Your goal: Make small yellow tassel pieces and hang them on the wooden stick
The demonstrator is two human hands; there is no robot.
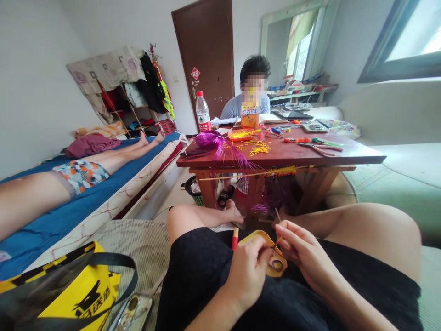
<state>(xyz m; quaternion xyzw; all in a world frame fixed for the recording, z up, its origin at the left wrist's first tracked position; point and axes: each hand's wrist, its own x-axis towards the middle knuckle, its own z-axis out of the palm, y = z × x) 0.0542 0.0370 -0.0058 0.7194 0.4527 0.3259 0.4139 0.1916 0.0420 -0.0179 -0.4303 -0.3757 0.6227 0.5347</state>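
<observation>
Noted in right hand [305,248]: thin rod [278,216], pinched between thumb and fingertips, pointing up and away from the lap; small red bit [278,240] just below those fingertips. Noted at left hand [245,271]: thumb and fingertips closed on a thin dark strand [274,247], reaching toward the red bit; cannot tell whether touching.

Directly beneath both hands, over the lap: yellow tray [248,237], bearing a ring-shaped item [275,264]. Just left of left hand: red-and-tan stick [235,239], upright.

Farther left of hands: yellow-and-black bag [86,289], with a shiny metal item [132,305] beside it, too blurred to name.

Ahead of hands, beyond the knees: red-brown counter [206,160], carrying purple strands [208,139] ahead-left, orange tray [241,134] and loose yellow pieces [260,150] roughly straight ahead, pliers [320,149] ahead-right. Farther across: red-capped bottle [203,112] and orange packet [250,120], both upright.

Behind counter: person in light-blue top [229,108]. Well left of hands: another person [81,172], lying on blue bed [103,195]. Farthest ahead: brown door [206,50].
</observation>
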